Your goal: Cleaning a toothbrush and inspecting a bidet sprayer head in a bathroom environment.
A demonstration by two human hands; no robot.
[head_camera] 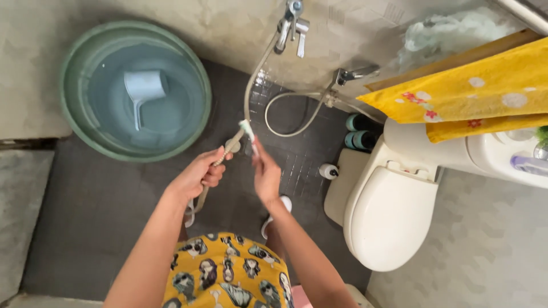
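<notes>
My left hand (198, 175) grips the handle of a hand shower sprayer (232, 145) whose pale hose (251, 80) runs up to a chrome wall tap (290, 25). My right hand (266, 174) holds a toothbrush (248, 132) with a light green head, right beside the sprayer head. Both hands are over the dark tiled floor, in front of my yellow patterned clothing (228, 271).
A green basin (74, 74) of water with a pale blue dipper (144, 91) floating in it stands at the left. A white toilet (394, 217) with closed lid is at the right, under a yellow towel (474, 91). Small bottles (359, 131) stand by the wall.
</notes>
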